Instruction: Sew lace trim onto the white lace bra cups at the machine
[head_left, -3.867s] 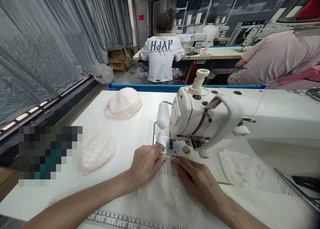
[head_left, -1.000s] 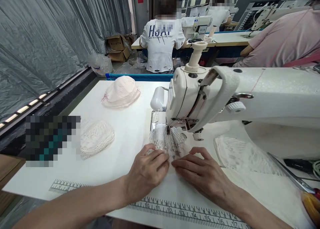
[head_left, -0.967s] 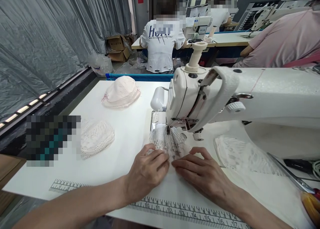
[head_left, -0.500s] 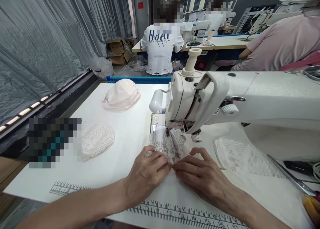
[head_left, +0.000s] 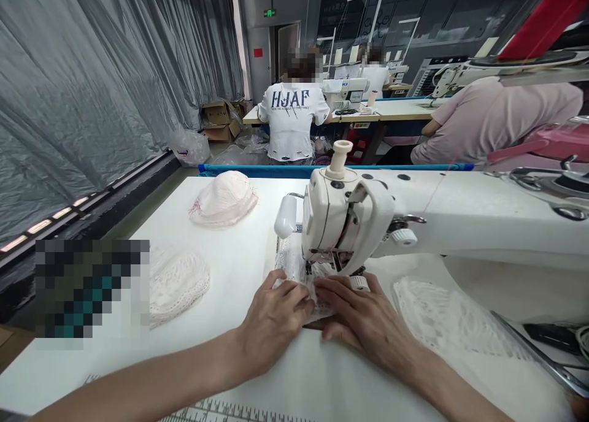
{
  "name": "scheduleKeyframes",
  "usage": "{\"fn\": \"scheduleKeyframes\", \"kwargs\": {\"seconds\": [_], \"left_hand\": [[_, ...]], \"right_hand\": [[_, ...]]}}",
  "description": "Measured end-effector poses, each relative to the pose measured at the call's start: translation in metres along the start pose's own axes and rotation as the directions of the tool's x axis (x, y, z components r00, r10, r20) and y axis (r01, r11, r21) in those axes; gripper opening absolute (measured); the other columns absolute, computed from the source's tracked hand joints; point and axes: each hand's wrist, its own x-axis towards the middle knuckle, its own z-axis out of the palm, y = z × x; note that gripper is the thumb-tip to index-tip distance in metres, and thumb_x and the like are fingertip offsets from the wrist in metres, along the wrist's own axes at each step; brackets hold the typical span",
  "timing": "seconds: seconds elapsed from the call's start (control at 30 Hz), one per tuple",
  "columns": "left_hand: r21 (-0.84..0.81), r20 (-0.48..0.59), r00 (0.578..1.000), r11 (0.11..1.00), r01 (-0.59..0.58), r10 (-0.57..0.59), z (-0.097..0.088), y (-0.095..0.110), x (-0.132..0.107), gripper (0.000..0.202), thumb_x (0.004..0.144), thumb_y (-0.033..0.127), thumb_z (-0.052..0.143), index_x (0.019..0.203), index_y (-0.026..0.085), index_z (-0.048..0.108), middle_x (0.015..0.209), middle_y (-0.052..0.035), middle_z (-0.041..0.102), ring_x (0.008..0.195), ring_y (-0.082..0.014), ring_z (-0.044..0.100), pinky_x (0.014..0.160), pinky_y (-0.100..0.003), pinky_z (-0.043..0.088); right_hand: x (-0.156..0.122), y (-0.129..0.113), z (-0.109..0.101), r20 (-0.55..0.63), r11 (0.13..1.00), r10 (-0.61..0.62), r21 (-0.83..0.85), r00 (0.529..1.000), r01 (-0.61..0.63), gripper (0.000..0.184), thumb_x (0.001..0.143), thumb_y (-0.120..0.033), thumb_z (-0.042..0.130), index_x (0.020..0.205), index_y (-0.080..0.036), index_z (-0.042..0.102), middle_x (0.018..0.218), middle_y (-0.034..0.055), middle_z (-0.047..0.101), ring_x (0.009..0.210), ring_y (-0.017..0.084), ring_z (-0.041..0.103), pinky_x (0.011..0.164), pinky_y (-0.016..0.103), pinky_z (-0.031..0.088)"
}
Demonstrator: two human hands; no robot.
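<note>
A piece of white lace fabric lies under the needle area of a white sewing machine. My left hand is at the lace's left side, its fingers curled and closed on the edge. My right hand lies on the lace with fingers stretched out flat, just in front of the presser foot, the thumb apart from the fingers. Both hands partly cover the lace, and the machine head hides the needle point.
A pale pink cup-shaped fabric piece and a white lace stack sit on the left. More lace and metal scissors lie at right. A printed ruler runs along the front edge. Other people sit at tables ahead.
My right hand has moved forward and flattened on the lace, nearer the presser foot. The lace has shifted under the machine. My head view has tilted up.
</note>
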Motion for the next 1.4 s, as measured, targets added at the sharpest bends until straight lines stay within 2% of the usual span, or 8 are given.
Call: {"fn": "scheduleKeyframes", "kwargs": {"seconds": [0.13,0.33,0.53,0.7,0.97,1.1,1.23,1.4], "left_hand": [[0.055,-0.015,1.0,0.998,0.006,-0.005,0.008,-0.011,0.008,0.011,0.09,0.016,0.047,0.094,0.018,0.057,0.093,0.0005,0.064,0.083,-0.0115,0.059,0.091,-0.037,0.032],[0.103,-0.012,1.0,0.995,-0.004,0.006,0.008,-0.015,0.013,0.014,0.087,0.013,0.047,0.098,0.018,0.055,0.088,0.0003,0.063,0.08,-0.0122,0.059,0.092,-0.037,0.032],[0.126,-0.02,0.999,0.992,-0.032,0.035,0.006,-0.015,0.014,0.013,0.086,0.011,0.048,0.096,0.014,0.056,0.082,-0.0013,0.061,0.073,-0.0125,0.057,0.09,-0.037,0.036],[0.172,-0.031,0.997,0.983,-0.058,0.064,0.001,-0.005,0.009,0.014,0.084,0.002,0.048,0.088,0.01,0.058,0.078,-0.0022,0.06,0.082,-0.0145,0.058,0.086,-0.034,0.04],[0.184,-0.027,0.995,0.979,-0.087,0.093,0.001,-0.001,0.003,0.017,0.083,-0.002,0.046,0.086,0.009,0.059,0.075,-0.0025,0.06,0.075,-0.0139,0.057,0.081,-0.034,0.043],[0.205,-0.017,0.998,0.977,-0.059,0.063,0.003,-0.005,0.004,0.02,0.085,-0.002,0.043,0.09,0.011,0.057,0.078,-0.0032,0.06,0.083,-0.0154,0.059,0.086,-0.036,0.042],[0.209,-0.005,1.0,0.978,-0.017,0.019,0.004,-0.01,0.005,0.022,0.084,-0.003,0.041,0.091,0.012,0.056,0.081,-0.0043,0.061,0.089,-0.0174,0.059,0.086,-0.036,0.041],[0.223,0.005,1.0,0.975,0.002,-0.003,0.004,-0.016,0.008,0.022,0.084,-0.001,0.041,0.096,0.012,0.054,0.087,-0.0057,0.062,0.094,-0.0176,0.058,0.09,-0.037,0.038]], "right_hand": [[-0.001,0.011,0.008,0.016,0.998,0.019,-0.068,1.0,-0.018,0.049,0.095,-0.051,0.028,0.119,-0.017,0.053,0.113,0.0107,0.065,0.091,0.023,0.062,0.09,0.045,0.028],[-0.005,0.017,0.012,0.105,0.987,-0.032,-0.153,0.994,0.048,0.052,0.096,-0.048,0.029,0.137,-0.016,0.033,0.128,0.0137,0.055,0.111,0.027,0.053,0.095,0.053,0.022],[-0.007,0.012,0.006,0.124,0.996,-0.035,-0.082,0.992,0.046,0.051,0.093,-0.052,0.035,0.129,-0.018,0.046,0.117,0.0141,0.062,0.096,0.026,0.061,0.095,0.051,0.02],[-0.007,0.003,0.0,0.004,0.999,-0.044,0.017,0.999,0.044,0.039,0.095,-0.046,0.038,0.108,-0.015,0.059,0.107,0.0106,0.067,0.083,0.02,0.063,0.091,0.044,0.024],[-0.006,0.002,0.002,-0.058,0.999,-0.04,0.017,0.998,0.041,0.039,0.095,-0.046,0.035,0.106,-0.017,0.06,0.104,0.0106,0.068,0.08,0.02,0.063,0.088,0.044,0.025],[-0.006,0.002,0.003,-0.043,1.0,-0.01,-0.006,0.999,0.009,0.039,0.096,-0.044,0.035,0.11,-0.017,0.059,0.106,0.0102,0.068,0.079,0.02,0.064,0.088,0.045,0.026],[-0.005,0.001,0.004,-0.016,0.998,-0.006,-0.068,1.0,0.005,0.038,0.096,-0.043,0.035,0.113,-0.019,0.059,0.111,0.0109,0.066,0.092,0.024,0.062,0.089,0.046,0.026],[-0.004,0.002,0.006,-0.083,0.999,0.026,-0.044,0.996,-0.03,0.034,0.097,-0.04,0.036,0.114,-0.019,0.056,0.111,0.0092,0.066,0.095,0.023,0.062,0.091,0.045,0.024]]}}
